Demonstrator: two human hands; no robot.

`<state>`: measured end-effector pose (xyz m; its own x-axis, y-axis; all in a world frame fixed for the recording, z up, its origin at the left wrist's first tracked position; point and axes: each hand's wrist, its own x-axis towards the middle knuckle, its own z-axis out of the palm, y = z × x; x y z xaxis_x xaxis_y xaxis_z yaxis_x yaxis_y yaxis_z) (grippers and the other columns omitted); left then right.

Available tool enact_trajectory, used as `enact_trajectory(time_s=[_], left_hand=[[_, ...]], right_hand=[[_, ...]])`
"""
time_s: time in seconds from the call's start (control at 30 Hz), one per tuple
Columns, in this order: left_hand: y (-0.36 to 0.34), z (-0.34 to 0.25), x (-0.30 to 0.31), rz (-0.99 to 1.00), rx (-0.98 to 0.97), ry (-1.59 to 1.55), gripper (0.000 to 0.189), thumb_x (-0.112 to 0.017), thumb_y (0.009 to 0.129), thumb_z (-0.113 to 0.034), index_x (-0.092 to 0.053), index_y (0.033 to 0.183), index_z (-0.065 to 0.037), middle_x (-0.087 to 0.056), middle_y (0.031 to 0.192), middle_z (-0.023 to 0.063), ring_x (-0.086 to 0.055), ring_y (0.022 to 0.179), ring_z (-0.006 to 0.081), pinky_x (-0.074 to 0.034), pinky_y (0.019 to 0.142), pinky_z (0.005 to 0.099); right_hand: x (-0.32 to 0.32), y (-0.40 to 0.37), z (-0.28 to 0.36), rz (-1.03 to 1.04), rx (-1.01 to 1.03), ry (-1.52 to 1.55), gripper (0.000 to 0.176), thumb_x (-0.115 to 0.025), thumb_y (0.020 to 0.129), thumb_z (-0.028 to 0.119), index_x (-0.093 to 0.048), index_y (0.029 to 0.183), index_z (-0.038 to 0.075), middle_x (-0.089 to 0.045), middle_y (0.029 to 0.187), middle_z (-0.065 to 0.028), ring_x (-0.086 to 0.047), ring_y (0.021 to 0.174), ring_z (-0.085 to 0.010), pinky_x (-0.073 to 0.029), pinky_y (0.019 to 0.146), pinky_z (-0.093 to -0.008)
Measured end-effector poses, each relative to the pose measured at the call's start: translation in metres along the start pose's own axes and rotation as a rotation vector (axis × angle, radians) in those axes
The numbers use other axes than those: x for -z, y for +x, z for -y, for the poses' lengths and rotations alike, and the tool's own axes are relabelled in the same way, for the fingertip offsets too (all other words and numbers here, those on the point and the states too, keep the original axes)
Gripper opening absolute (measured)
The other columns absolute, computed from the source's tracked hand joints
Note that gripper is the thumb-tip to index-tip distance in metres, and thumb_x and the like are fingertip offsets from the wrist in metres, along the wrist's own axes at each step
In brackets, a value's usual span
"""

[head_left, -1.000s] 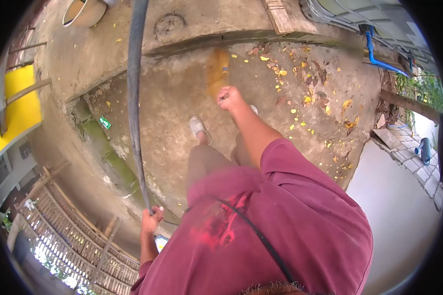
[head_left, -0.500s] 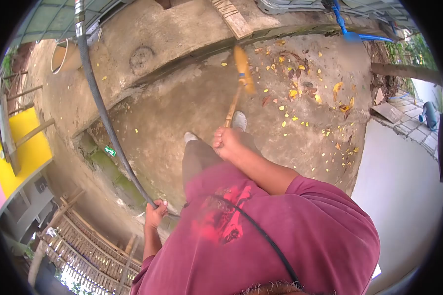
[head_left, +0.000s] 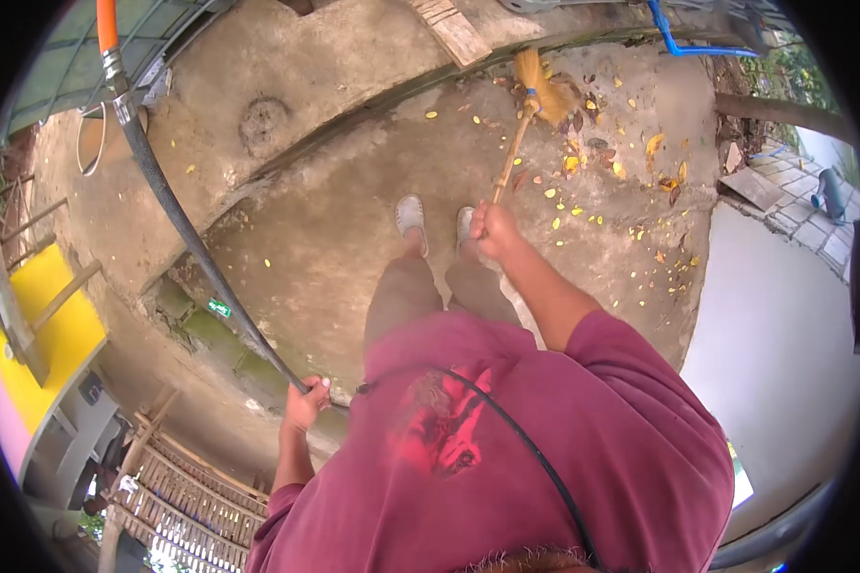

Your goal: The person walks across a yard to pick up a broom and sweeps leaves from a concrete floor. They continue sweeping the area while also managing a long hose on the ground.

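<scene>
My right hand (head_left: 494,229) is closed around the wooden handle of a broom (head_left: 514,148). The broom's straw-coloured bristles (head_left: 545,91) touch the concrete among fallen leaves (head_left: 583,158), near the low step; they are partly blurred. At lower left, my left hand (head_left: 306,401) grips the near end of a long black pole (head_left: 186,224). That pole reaches up to the top left, where it carries a metal fitting (head_left: 115,72) and an orange section (head_left: 106,24).
A concrete step edge (head_left: 354,116) crosses the upper floor, with a wooden board (head_left: 454,36) beside it. A blue pipe (head_left: 678,43) lies at the upper right. Bamboo slats (head_left: 196,501) stand at lower left, a pale wall (head_left: 779,334) at right. A green wrapper (head_left: 220,307) lies left.
My right hand and the broom have moved up and to the right, towards the leaves. My left foot has stepped forward. The pole's top now shows its orange section.
</scene>
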<state>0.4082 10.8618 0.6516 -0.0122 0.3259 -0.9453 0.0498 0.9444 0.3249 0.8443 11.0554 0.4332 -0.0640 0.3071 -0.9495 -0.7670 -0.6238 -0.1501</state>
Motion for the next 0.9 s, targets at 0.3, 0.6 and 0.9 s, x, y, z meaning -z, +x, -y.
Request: enact_trajectory(time_s=[0.3,0.6,0.9], left_hand=[[0.036,-0.054,0.025,0.192,-0.031,0.011,0.033,-0.071,0.093,-0.023,-0.055,0.072,-0.005,-0.051,0.061,0.0017,-0.043,0.053,0.0111,-0.037,0.053,0.0279],[0.037,-0.064,0.057,0.168,-0.044,0.102,0.031,-0.069,0.094,-0.022,-0.056,0.073,-0.003,-0.053,0.064,0.0037,-0.046,0.055,0.0127,-0.039,0.056,0.0294],[0.079,-0.077,0.031,0.298,-0.031,0.168,0.033,-0.066,0.095,-0.024,-0.056,0.074,-0.001,-0.050,0.062,0.0046,-0.044,0.052,0.0147,-0.041,0.056,0.0311]], right_hand=[[-0.057,0.028,-0.059,-0.071,-0.277,0.151,0.020,-0.038,0.094,0.008,-0.045,0.077,0.016,-0.040,0.060,0.0050,-0.039,0.045,-0.0082,-0.030,0.038,-0.0238],[0.022,0.061,0.065,-0.247,0.295,-0.221,0.018,-0.047,0.092,0.004,-0.049,0.079,0.015,-0.039,0.060,0.0034,-0.033,0.046,-0.0107,-0.026,0.040,-0.0290],[0.043,-0.160,-0.055,-0.038,-0.255,0.077,0.009,-0.047,0.091,0.004,-0.045,0.090,0.013,-0.041,0.063,0.0049,-0.035,0.046,-0.0076,-0.027,0.039,-0.0251]])
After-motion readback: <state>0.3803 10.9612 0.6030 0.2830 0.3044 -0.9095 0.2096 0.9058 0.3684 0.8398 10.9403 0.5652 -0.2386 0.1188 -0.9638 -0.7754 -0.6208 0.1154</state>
